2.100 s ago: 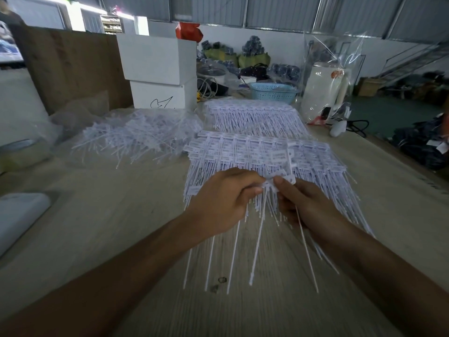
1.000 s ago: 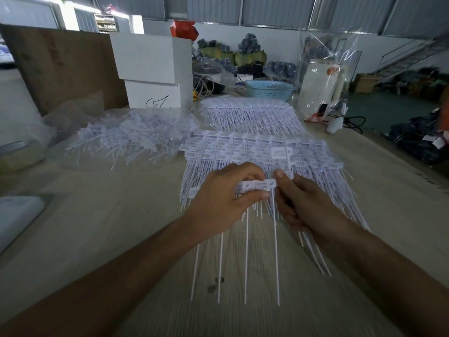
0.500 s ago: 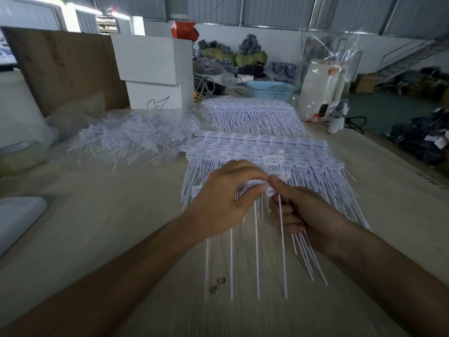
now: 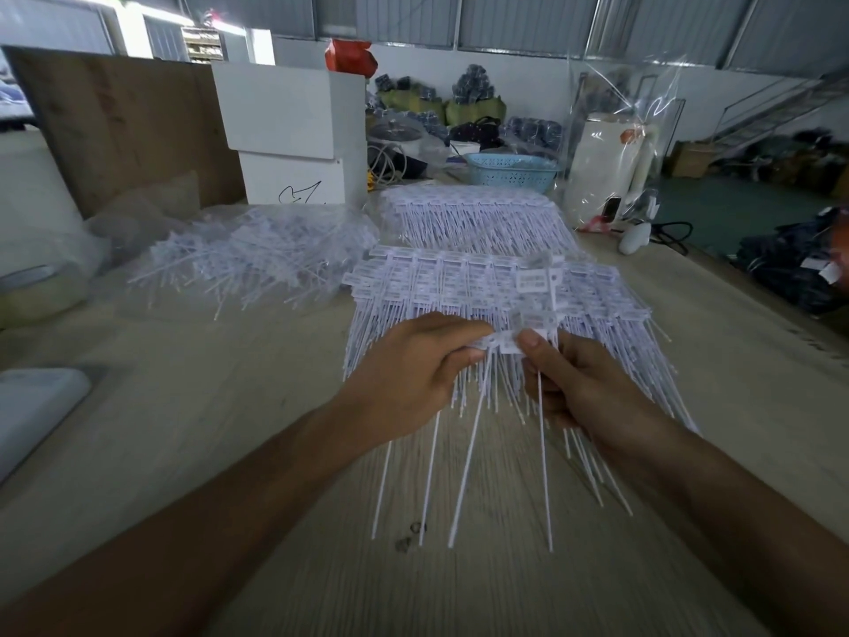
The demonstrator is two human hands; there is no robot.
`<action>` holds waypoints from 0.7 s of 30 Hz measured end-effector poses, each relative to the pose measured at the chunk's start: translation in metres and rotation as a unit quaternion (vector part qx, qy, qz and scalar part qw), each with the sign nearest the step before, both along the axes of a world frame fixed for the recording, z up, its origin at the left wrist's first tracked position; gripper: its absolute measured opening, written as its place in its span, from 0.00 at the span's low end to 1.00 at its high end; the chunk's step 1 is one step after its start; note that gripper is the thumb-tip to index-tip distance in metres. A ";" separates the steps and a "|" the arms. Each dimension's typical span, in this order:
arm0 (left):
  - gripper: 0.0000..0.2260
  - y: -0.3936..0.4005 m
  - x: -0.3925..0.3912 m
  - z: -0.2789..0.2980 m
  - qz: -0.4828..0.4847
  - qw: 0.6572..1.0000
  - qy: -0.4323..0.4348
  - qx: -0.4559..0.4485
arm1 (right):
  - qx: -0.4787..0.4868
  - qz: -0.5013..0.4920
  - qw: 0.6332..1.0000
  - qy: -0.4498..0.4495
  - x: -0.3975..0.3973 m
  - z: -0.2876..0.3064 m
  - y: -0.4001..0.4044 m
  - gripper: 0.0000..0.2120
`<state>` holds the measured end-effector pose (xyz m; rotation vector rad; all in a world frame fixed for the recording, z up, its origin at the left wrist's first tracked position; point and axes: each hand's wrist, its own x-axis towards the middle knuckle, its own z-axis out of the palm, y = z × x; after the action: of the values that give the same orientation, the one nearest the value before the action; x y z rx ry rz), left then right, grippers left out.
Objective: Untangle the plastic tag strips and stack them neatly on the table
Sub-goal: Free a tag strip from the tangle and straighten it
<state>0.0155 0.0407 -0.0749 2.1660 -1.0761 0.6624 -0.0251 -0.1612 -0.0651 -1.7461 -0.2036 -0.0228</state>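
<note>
Tag strips (image 4: 498,347) are pinched at their label heads between both hands, held above the table (image 4: 183,406) with their thin tails hanging down toward the person. The left hand (image 4: 409,374) curls thumb and fingers round the heads from one side; the right hand (image 4: 583,388) clamps them from the other, thumb on top, with a further few tails trapped under its lower fingers. Neither hand is free.

Much looks done already. Directly beyond the grip lies a neat stack (image 4: 482,291) of strips, heads lined up in rows and tails combed toward the person, and one or two loose labels sit crooked on top of it. Farther beyond that is a second tidy stack (image 4: 473,218) — both seem finished or nearly so.

What is left appears considerable: away to the left of the grip and farther back, a tangled heap (image 4: 257,255) of strips lies in a jumble. The small bunch in hand probably has its heads almost squared and next belongs on the near stack — after that, the heap remains to be worked through.
</note>
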 end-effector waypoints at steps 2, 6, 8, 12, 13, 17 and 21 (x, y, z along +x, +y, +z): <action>0.10 0.000 0.001 -0.001 -0.006 1.000 0.005 0.008 | -0.002 0.006 1.000 -0.009 0.000 -0.001 0.001 0.18; 0.09 0.000 0.002 0.000 -0.016 1.000 0.017 0.009 | -0.019 0.010 0.999 -0.033 0.002 -0.003 -0.001 0.16; 0.09 0.000 0.003 -0.001 -0.017 0.999 0.036 0.003 | -0.033 0.011 0.998 -0.058 0.003 -0.004 -0.002 0.17; 0.10 0.002 0.007 -0.004 -0.011 0.991 0.123 -0.055 | -0.135 -0.015 0.978 -0.156 0.003 -0.007 0.000 0.13; 0.10 0.001 0.007 -0.005 -0.012 0.989 0.133 -0.059 | -0.132 -0.018 0.979 -0.155 0.003 -0.008 0.001 0.12; 0.09 -0.002 0.002 0.000 -0.028 0.996 0.069 -0.047 | -0.014 -0.021 0.998 -0.053 0.003 -0.006 0.004 0.18; 0.11 0.002 0.002 -0.002 -0.025 0.993 -0.053 0.098 | 0.029 -0.036 0.999 0.010 0.006 -0.001 -0.006 0.21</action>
<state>0.0171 0.0427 -0.0770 2.2809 -1.2951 0.6806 -0.0188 -0.1668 -0.0666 -1.6942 -0.1239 -0.0646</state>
